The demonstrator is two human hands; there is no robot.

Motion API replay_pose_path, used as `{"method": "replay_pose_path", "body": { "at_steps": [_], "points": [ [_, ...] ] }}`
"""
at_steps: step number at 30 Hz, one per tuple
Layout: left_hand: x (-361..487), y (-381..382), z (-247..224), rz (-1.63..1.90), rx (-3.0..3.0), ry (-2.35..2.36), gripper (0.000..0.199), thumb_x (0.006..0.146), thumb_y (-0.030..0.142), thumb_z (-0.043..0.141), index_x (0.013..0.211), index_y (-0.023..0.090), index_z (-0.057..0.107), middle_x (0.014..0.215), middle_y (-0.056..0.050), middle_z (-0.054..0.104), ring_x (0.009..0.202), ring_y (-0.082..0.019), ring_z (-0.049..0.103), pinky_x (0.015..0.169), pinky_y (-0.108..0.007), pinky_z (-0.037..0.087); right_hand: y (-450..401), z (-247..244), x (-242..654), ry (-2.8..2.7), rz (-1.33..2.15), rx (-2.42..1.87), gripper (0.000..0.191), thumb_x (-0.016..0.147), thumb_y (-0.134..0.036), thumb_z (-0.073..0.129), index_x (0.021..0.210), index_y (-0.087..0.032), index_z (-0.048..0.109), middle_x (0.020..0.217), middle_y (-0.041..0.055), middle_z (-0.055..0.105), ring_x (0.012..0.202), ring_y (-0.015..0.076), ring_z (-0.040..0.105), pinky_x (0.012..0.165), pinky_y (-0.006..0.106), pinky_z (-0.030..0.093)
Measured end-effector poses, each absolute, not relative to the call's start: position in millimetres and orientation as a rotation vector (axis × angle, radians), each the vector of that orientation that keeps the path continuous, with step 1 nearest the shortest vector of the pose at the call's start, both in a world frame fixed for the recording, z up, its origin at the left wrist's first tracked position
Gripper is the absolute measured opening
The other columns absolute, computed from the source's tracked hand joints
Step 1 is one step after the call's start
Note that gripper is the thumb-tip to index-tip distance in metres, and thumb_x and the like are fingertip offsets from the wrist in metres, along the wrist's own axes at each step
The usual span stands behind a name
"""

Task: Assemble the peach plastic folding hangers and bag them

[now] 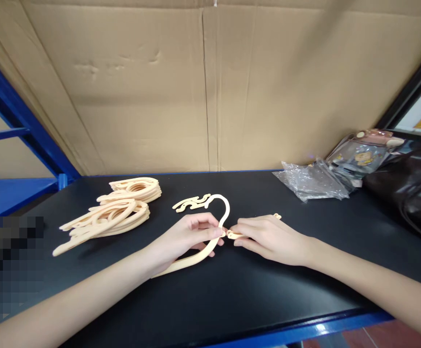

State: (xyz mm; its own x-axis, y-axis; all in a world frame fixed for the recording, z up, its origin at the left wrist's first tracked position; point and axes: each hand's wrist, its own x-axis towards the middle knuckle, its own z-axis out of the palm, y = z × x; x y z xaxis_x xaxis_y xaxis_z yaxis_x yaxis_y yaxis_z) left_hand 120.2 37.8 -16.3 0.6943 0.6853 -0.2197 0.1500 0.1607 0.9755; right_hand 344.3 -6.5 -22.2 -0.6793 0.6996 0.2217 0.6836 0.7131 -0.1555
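My left hand (190, 233) pinches a cream plastic hanger piece (226, 205) between thumb and fingers. Its curved hook points up and away, and its long arm runs down to the left under my wrist. Close by on the right, my right hand (268, 238) is closed on a smaller cream hanger arm (234, 236). One end of that arm pokes out near my fingertips, almost meeting the hook piece; whether they touch I cannot tell. Most of it is hidden by my hand. Beyond my left hand lie small notched hanger arms (190, 203) on the black table (210, 309).
Two stacks of cream hanger pieces, a rear one (138, 189) and a front one (105, 220), lie on the left. Clear plastic bags (310, 181) and a dark leather bag (406, 183) occupy the right. A cardboard wall (141, 96) closes the back; a blue frame (18, 106) stands left.
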Motion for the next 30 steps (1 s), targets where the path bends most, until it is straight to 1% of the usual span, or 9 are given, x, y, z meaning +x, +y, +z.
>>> {"method": "replay_pose_path", "body": {
  "at_steps": [3,5,10,18,24,27,30],
  "points": [
    [119.6,38.1,-18.1,0.415,1.445,0.803,0.025,0.078,0.040,0.069,0.089,0.018,0.070,0.084,-0.003,0.068,0.081,-0.015,0.062,0.068,-0.023,0.050,-7.2,-23.3,343.2,-2.672,0.076,-1.022,0.024,0.099,-0.031,0.039,0.096,-0.018,0.058,0.081,0.0011,0.060,0.066,0.0113,0.055,0.058,0.024,0.037],
    [119.3,37.8,-17.9,0.393,1.474,0.818,0.026,0.079,0.041,0.069,0.092,0.019,0.072,0.082,-0.003,0.069,0.078,-0.015,0.062,0.067,-0.022,0.048,-8.3,-24.3,342.1,-2.680,0.041,-0.971,0.024,0.099,-0.031,0.038,0.096,-0.017,0.058,0.080,0.0014,0.060,0.066,0.0117,0.055,0.058,0.025,0.038],
    [119.2,37.6,-13.4,0.342,1.476,0.806,0.023,0.078,0.040,0.069,0.088,0.020,0.074,0.076,-0.002,0.070,0.076,-0.013,0.062,0.066,-0.019,0.047,-9.7,-28.2,340.3,-2.667,-0.068,-0.927,0.028,0.099,-0.032,0.037,0.096,-0.016,0.060,0.081,0.0034,0.062,0.069,0.0136,0.057,0.062,0.026,0.041],
    [118.3,40.7,-6.4,0.234,1.516,0.798,0.020,0.079,0.037,0.070,0.085,0.019,0.075,0.076,-0.002,0.071,0.074,-0.012,0.063,0.065,-0.017,0.048,-9.7,-30.6,338.5,-2.651,-0.073,-0.905,0.027,0.098,-0.032,0.040,0.098,-0.016,0.062,0.084,0.0026,0.064,0.071,0.0134,0.058,0.064,0.026,0.042],
    [115.3,42.9,-5.8,0.206,1.444,0.776,0.020,0.078,0.035,0.071,0.088,0.019,0.075,0.078,-0.003,0.072,0.073,-0.012,0.065,0.066,-0.018,0.050,-11.6,-29.3,338.2,-2.682,-0.007,-0.949,0.030,0.099,-0.033,0.037,0.103,-0.017,0.062,0.084,0.0024,0.064,0.069,0.0121,0.058,0.057,0.025,0.038],
    [114.5,44.1,-6.2,0.211,1.407,0.795,0.022,0.077,0.036,0.072,0.089,0.018,0.075,0.079,-0.003,0.071,0.075,-0.013,0.066,0.068,-0.018,0.050,-11.6,-29.9,338.4,-2.679,0.007,-0.974,0.031,0.099,-0.035,0.036,0.102,-0.017,0.062,0.084,0.0022,0.063,0.066,0.0113,0.058,0.054,0.024,0.036],
    [114.9,44.3,-6.2,0.205,1.417,0.808,0.024,0.076,0.038,0.073,0.090,0.018,0.075,0.081,-0.004,0.072,0.075,-0.012,0.066,0.067,-0.017,0.049,-10.5,-32.0,338.9,-2.684,-0.024,-0.970,0.031,0.099,-0.034,0.036,0.102,-0.017,0.062,0.083,0.0021,0.063,0.065,0.0111,0.057,0.054,0.024,0.035]
  ]
}}
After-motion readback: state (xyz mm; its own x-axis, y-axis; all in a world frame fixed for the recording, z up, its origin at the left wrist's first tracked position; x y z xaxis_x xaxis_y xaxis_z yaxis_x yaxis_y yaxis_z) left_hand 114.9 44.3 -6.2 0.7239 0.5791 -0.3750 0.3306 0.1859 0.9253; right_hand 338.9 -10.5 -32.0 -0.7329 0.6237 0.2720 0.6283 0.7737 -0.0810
